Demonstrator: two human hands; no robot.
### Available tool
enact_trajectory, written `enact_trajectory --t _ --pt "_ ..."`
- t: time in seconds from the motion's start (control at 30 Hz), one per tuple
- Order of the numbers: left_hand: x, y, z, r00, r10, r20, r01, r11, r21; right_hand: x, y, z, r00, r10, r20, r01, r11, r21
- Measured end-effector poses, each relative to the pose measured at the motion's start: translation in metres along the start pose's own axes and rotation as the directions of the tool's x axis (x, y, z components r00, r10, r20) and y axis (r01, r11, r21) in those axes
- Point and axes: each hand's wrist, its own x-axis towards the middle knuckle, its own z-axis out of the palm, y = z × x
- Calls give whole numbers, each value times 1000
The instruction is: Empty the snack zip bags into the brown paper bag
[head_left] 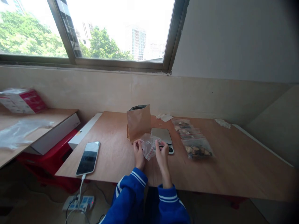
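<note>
Closest to my view, two blue sleeves (pixel 126 197) with white stripes reach in over the bench (pixel 233 155), and a power strip (pixel 87 202) lies on the floor to the left. Just above the bench's near edge I have the clear bag (pixel 147 146) between both hands: the left hand (pixel 137 152) pinches its left side, the right hand (pixel 160 153) its right, each grip closed, thumb to fingers, on thin plastic. Its red seal line slants at the end turned towards me, the body running away; it is too crumpled for me to call its long axis. Left of it, the phone (pixel 88 158) lies with its long axis tilting away to the right, a white cable (pixel 81 188) in its near end. The scale (pixel 162 136) sits partly blocked by the right hand and the plastic. To its right, filled zip bags (pixel 197 149) run in a row towards the wall. The brown paper bag (pixel 139 123) stands upright directly behind, mouth open at the top, then white scraps (pixel 165 117). On the far left, print on a pink-and-white box (pixel 23 101) is too blurred to read. A window (pixel 116 31) closes the view.
</note>
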Motion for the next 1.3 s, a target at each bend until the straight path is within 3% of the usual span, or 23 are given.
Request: enact_trajectory --t 0.1,0.23,0.3,0.4,0.6,0.73,0.87,0.93,1.03,1.1,1.2,1.3 --pt "-6 12 2 996 -24 82 26 999 -32 -13 9 -10 976 180 124 -200 965 171" --pt "-13 23 5 966 -124 226 150 983 -102 -2 4 -32 917 231 324 -322 909 264" --pt "-15 27 6 933 -182 311 230 965 -125 6 5 -48 923 248 294 -335 895 296" --pt "-19 29 3 892 -237 385 300 948 -111 14 9 -68 947 282 151 -319 880 353" --pt "-39 34 -9 860 -242 450 240 969 62 16 14 -78 970 238 -56 -198 900 388" --pt "-52 43 -11 860 -233 453 183 971 154 12 9 -75 977 209 42 -211 916 340" --pt "-52 50 -7 812 -234 534 149 969 199 1 -3 -73 964 182 194 -236 922 308" --pt "-47 49 -7 845 -186 501 98 976 197 -6 -8 -73 914 198 353 -309 904 294" --pt "-38 44 -14 943 -87 322 28 983 184 -15 -12 -74 720 208 662 -433 880 195" --pt "-33 40 -22 972 -59 227 14 981 195 -18 -13 -74 607 189 772 -446 885 133" --pt "-30 39 -32 987 -39 156 4 976 218 -21 -10 -72 545 154 824 -428 896 115" --pt "-25 43 -40 990 -33 135 -1 970 243 -18 -1 -70 540 159 827 -393 916 80"
